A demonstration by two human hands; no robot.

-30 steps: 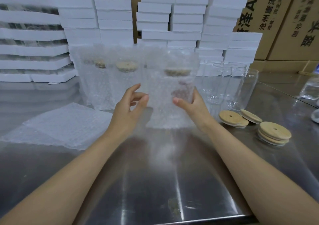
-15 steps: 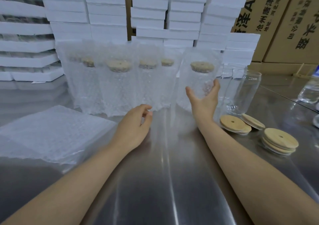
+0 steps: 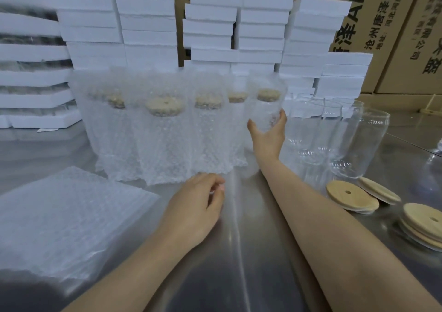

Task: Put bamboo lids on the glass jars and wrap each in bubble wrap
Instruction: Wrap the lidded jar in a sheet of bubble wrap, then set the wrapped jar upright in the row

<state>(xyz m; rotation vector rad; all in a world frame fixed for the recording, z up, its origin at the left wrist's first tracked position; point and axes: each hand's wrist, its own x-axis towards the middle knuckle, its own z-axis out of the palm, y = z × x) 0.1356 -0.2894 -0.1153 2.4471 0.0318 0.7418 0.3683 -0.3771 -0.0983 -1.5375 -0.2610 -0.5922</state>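
Right hand (image 3: 267,135) grips wrapped jar (image 3: 264,107) at wrapped row's (image 3: 165,139) right end. Left hand (image 3: 198,207) loose, empty, before row. Bare jars (image 3: 358,144), bamboo lids (image 3: 349,195) right of row; bubble wrap stack (image 3: 67,218) left.

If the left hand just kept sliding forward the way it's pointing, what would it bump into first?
Most likely the bubble-wrapped jars standing in a row just ahead of the left hand; their wrap's lower edge is nearest. The right hand grips another wrapped jar off to the side.
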